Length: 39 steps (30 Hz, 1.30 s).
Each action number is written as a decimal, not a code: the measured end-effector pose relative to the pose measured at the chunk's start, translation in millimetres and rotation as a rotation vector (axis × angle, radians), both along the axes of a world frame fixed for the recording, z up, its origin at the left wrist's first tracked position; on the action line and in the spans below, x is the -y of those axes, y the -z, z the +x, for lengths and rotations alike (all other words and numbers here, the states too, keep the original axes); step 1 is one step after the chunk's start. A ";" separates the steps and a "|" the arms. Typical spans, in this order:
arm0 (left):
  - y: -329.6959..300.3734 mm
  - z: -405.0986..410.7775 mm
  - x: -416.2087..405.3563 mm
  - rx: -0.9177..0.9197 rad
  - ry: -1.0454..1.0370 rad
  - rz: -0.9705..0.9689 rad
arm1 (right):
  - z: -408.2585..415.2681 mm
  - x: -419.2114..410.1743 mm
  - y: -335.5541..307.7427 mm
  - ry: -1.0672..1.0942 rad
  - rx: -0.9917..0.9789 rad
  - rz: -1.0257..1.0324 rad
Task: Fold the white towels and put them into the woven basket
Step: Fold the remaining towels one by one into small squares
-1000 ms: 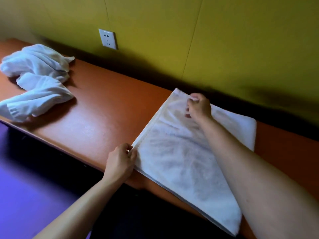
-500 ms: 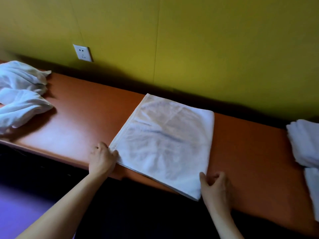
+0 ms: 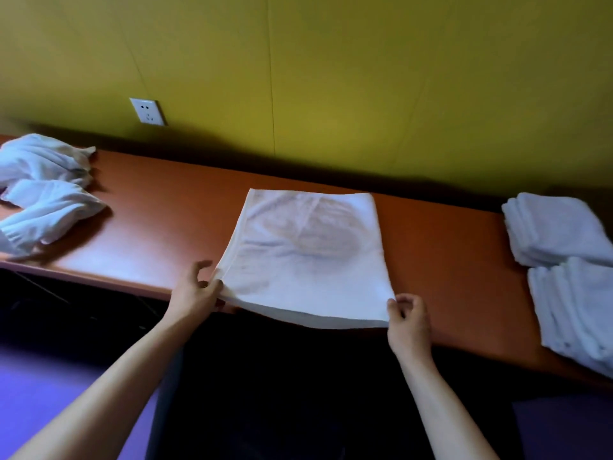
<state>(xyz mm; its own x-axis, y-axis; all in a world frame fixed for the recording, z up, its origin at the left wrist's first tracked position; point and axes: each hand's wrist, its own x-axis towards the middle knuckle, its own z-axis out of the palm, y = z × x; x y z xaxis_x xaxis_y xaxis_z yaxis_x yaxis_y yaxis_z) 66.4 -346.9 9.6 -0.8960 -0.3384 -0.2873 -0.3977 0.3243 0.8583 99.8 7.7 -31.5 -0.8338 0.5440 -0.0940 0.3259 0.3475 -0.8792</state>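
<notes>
A folded white towel (image 3: pixel 308 257) lies flat in the middle of the orange-brown table (image 3: pixel 159 207), its near edge reaching past the table's front edge. My left hand (image 3: pixel 195 293) pinches its near left corner. My right hand (image 3: pixel 408 320) pinches its near right corner. That near edge is raised slightly off the table. The woven basket is not in view.
Crumpled white towels (image 3: pixel 43 194) lie in a heap at the table's left end. Folded white towels (image 3: pixel 564 260) are stacked at the right end. A yellow-green wall with a white socket (image 3: pixel 147 111) runs behind the table. Purple floor lies below the front edge.
My right hand came off the towel's far side to its near right corner and now pinches it. The towel has turned square to the table edge and its near edge is lifting.
</notes>
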 end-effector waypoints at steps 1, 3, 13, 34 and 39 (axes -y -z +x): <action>-3.8 10.0 -0.6 -0.026 0.035 0.028 | 5.4 -5.9 -4.1 0.008 -0.037 -0.052; -13.1 28.0 -3.1 -0.056 0.082 0.044 | 17.1 -16.2 -11.7 -0.001 -0.111 -0.205; -29.4 87.2 -15.8 -0.132 0.203 0.294 | 62.9 -54.8 -37.4 0.102 -0.193 -0.835; 10.8 -75.8 -36.6 -0.243 -0.023 -0.184 | -147.9 -56.7 -8.4 -0.102 -0.280 0.220; 25.4 -122.3 -34.9 -0.163 -0.052 -0.295 | -198.9 -53.2 10.0 -0.118 -0.231 0.240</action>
